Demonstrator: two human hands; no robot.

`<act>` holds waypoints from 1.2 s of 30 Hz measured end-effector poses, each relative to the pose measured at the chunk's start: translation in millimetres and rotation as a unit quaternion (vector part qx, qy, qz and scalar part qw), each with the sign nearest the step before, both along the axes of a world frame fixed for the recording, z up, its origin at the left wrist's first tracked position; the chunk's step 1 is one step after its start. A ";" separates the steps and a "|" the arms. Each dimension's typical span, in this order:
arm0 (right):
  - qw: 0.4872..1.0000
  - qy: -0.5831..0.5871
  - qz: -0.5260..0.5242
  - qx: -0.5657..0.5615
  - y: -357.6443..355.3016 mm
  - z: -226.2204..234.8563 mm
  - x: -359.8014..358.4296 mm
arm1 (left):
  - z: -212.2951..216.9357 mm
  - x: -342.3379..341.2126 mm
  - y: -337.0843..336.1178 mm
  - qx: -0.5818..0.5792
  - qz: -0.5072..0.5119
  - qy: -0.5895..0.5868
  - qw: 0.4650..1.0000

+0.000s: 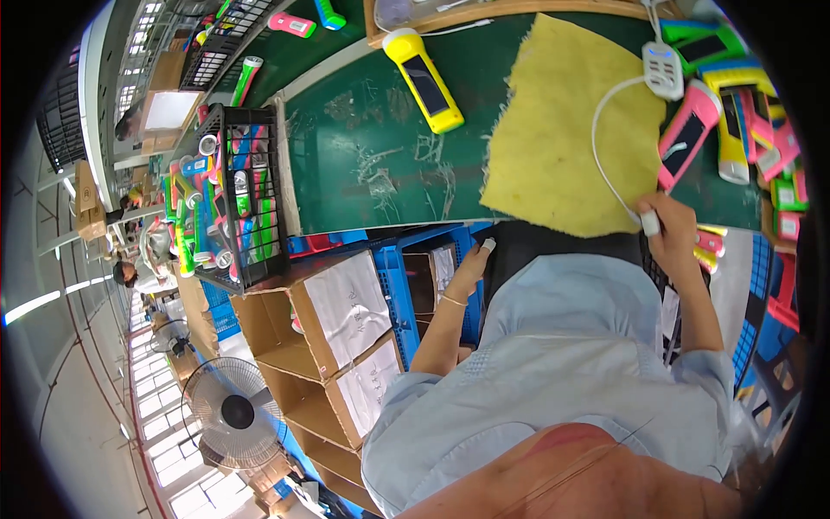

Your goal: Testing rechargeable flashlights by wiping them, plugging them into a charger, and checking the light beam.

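My right hand (673, 227) is closed on a white cable (596, 143) at the near edge of the table. The cable curves over a yellow cloth (562, 130) from a white multi-port USB charger (663, 71). One digit of each hand has a white covering on its tip. My left hand (471, 264) is below the table edge, beside a blue crate (399, 285), with a finger stretched out and nothing visible in it; its other fingers are partly hidden. A yellow flashlight (424, 82) with a dark panel lies left of the cloth, and a pink one (690, 134) lies right of it.
Several green, yellow and pink flashlights (735, 130) are piled at the right. A black basket (251, 199) full of small flashlights stands at the left edge of the green table (346, 164). Below it are cardboard compartments (290, 333) and a standing fan (233, 411). A wooden-framed tray (510, 16) is at the back.
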State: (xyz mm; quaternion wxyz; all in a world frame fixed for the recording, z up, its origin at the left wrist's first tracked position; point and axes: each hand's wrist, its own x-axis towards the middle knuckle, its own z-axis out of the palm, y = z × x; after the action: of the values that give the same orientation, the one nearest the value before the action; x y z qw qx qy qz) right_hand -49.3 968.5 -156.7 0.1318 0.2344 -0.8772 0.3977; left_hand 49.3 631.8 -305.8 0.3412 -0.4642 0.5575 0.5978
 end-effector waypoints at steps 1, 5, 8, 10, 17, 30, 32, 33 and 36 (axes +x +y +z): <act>0.999 0.001 -0.026 -0.031 -9.6 1.3 0.4 | 7.9 11.0 -2.9 -0.087 -0.159 0.124 0.976; 0.997 0.033 -0.067 -0.020 -35.1 11.3 4.7 | 113.4 17.9 18.1 -0.026 -0.363 0.385 0.848; 0.994 0.024 -0.071 0.080 -45.0 7.3 5.4 | 186.2 -11.0 31.2 0.030 -0.247 0.478 0.843; 0.994 0.037 -0.067 0.078 -52.1 7.6 11.4 | 194.4 -48.2 29.7 -0.126 -0.139 0.569 0.801; 0.999 0.030 -0.031 -0.020 -39.7 5.1 35.5 | 151.7 -203.9 7.5 -0.622 -0.172 0.429 0.632; 0.977 -0.054 0.094 -0.186 -46.3 58.6 99.0 | 204.3 -8.4 115.1 0.371 -0.365 0.406 0.752; 0.941 0.180 -0.127 -0.258 -76.5 14.6 87.2 | 186.9 -11.1 110.4 0.172 -0.385 0.495 0.759; 0.961 -0.120 -0.004 -0.248 -56.6 81.8 77.1 | 179.9 -10.5 108.0 0.195 -0.300 0.559 0.748; 0.958 -0.209 0.052 -0.190 -71.6 37.6 68.7 | 162.5 -26.3 112.6 0.192 -0.129 0.530 0.816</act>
State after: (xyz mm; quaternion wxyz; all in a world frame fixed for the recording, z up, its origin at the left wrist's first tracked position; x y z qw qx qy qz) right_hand 19.4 896.8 -119.1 -0.0329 0.1619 -0.7804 0.6030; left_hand 23.0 744.4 -143.3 0.1497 0.0754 0.5810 0.7964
